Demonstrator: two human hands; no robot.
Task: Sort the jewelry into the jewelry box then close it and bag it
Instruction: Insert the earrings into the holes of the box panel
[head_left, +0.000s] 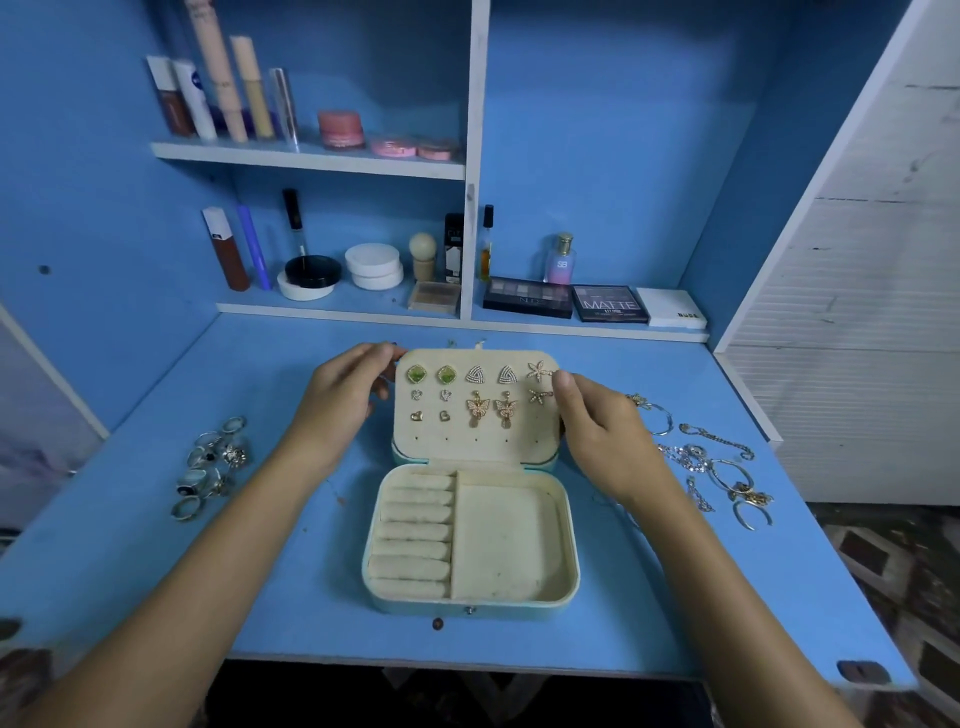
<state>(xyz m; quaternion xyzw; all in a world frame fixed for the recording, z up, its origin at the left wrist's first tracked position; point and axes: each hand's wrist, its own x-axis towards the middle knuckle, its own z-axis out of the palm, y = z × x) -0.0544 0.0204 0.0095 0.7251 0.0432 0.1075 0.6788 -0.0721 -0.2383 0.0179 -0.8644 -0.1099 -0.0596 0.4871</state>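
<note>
While the blue surface (311, 597) carries everything, you have set the jewelry box (470, 571) at its middle, lid thrown back away from you, so both piles sit within easy reach on either side. Its lid panel (475, 405) stands tilted up toward you, probably so the earring holes face you for pinning. Your left hand (337, 405) rests against the panel's left edge with its fingers (382, 358) lightly curved around the top corner, apparently steadying it. Your right hand (602, 431) meets the right edge, its fingers (563, 382) pinched close at the starfish earring (540, 370) in the top row; whether they actually grip it or its backing I cannot tell. The bracelets and chains (722, 473) lie loose to the right, well apart from the box, and the rings (213, 465) are heaped to the left, on the same side as the ring rolls (413, 530). Those rolls and the open tray (506, 540) beside them hold nothing yet, so by my reckoning only the earrings are sorted. No bag is in view.
</note>
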